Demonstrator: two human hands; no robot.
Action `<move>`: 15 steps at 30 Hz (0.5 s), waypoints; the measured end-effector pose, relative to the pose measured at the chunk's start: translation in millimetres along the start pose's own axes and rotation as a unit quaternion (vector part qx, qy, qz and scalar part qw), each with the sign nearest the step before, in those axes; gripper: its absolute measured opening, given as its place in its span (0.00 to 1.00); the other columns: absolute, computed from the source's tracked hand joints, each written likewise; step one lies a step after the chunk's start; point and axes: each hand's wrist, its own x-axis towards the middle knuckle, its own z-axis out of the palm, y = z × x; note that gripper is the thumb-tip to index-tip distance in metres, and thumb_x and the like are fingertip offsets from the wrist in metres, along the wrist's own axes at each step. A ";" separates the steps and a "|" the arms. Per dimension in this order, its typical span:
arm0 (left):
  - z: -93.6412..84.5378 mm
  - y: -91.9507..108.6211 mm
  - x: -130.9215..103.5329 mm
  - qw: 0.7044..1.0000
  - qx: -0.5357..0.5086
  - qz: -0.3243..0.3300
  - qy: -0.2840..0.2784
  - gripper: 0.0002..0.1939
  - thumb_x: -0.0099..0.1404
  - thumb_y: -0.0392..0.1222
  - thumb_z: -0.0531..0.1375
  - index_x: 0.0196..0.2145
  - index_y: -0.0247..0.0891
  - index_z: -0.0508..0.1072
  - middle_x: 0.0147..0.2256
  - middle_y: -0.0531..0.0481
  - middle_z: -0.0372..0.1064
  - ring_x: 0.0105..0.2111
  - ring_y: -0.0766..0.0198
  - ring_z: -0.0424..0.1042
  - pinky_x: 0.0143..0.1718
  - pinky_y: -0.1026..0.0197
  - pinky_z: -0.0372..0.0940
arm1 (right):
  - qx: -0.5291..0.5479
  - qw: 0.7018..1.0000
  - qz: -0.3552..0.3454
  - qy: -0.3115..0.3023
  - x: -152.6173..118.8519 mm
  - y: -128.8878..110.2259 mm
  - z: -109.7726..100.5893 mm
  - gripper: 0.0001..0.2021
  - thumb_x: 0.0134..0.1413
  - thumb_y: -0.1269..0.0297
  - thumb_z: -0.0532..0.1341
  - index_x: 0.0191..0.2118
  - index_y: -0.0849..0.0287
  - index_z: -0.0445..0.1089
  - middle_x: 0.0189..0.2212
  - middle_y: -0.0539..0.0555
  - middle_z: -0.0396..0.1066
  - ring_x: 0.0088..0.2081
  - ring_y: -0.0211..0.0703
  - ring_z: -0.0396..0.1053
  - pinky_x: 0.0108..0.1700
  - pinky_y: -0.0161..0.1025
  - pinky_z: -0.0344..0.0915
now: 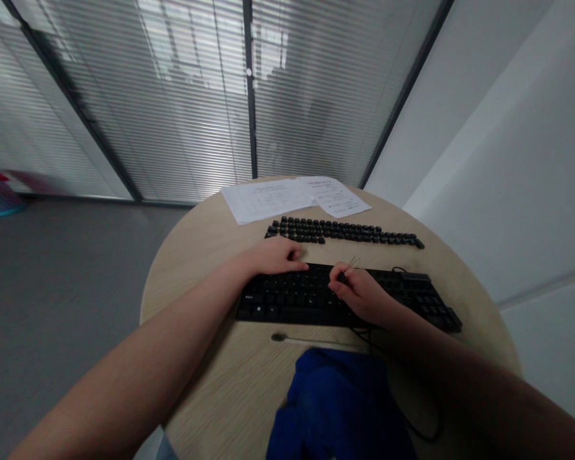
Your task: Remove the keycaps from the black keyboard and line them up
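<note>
A black keyboard [292,313] lies on the round wooden table, with keys in place along its lower rows. My left hand [275,255] rests at the keyboard's upper left edge, thumb and index finger apart, with nothing seen between them. Over the keyboard's middle, my right hand [357,294] is closed around a thin wire tool [353,262], whose fine wires stick up above the fingers. The rest of that tool is hidden in the hand. Behind the keyboard, loose black keycaps [354,231] stand in several rows.
Printed papers [268,199] lie at the table's far edge. A thin brush-like tool [278,337] lies in front of the keyboard, near a blue cloth [335,402]. A black cable runs below my right forearm. A basket [0,197] stands on the floor at far left.
</note>
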 end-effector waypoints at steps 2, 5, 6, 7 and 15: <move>-0.1 0.2 -0.2 1.000 0.002 0.000 0.000 0.19 0.62 0.59 0.59 0.26 0.40 0.69 0.23 0.51 0.65 0.25 0.63 0.61 0.28 0.58 0.51 | -0.011 1.000 -0.007 -0.003 -0.4 -0.8 0.4 0.08 0.62 0.59 0.59 0.32 0.55 0.65 0.19 0.46 0.61 0.22 0.39 0.58 0.29 0.37 0.50; -1.1 1.5 -0.6 1.000 0.001 -0.002 0.000 0.19 0.62 0.58 0.59 0.26 0.40 0.67 0.23 0.52 0.65 0.24 0.64 0.61 0.28 0.59 0.50 | -0.011 1.000 -0.009 -0.011 -0.9 -0.2 1.8 0.08 0.62 0.58 0.59 0.33 0.54 0.65 0.19 0.45 0.61 0.22 0.39 0.58 0.28 0.37 0.50; -1.4 1.9 -0.6 1.000 0.000 -0.003 0.000 0.19 0.62 0.58 0.59 0.26 0.40 0.67 0.23 0.52 0.65 0.24 0.64 0.61 0.27 0.59 0.50 | -0.012 1.000 -0.010 -0.011 -0.9 0.3 2.3 0.08 0.62 0.58 0.59 0.33 0.54 0.65 0.19 0.46 0.61 0.22 0.39 0.59 0.29 0.37 0.50; -1.6 2.0 -0.6 1.000 0.000 -0.001 0.001 0.19 0.62 0.58 0.59 0.25 0.40 0.67 0.23 0.52 0.64 0.24 0.64 0.61 0.27 0.59 0.50 | -0.015 1.000 -0.013 -0.012 -0.8 0.7 2.6 0.08 0.62 0.58 0.59 0.33 0.54 0.65 0.20 0.46 0.62 0.23 0.40 0.60 0.29 0.37 0.51; 1.7 -4.7 -0.5 1.000 -0.009 0.003 0.008 0.19 0.62 0.59 0.59 0.26 0.40 0.68 0.23 0.52 0.65 0.24 0.64 0.62 0.28 0.59 0.51 | 0.039 0.999 -0.008 0.026 -4.2 6.1 3.5 0.09 0.63 0.57 0.58 0.34 0.54 0.65 0.20 0.47 0.64 0.22 0.40 0.61 0.28 0.37 0.54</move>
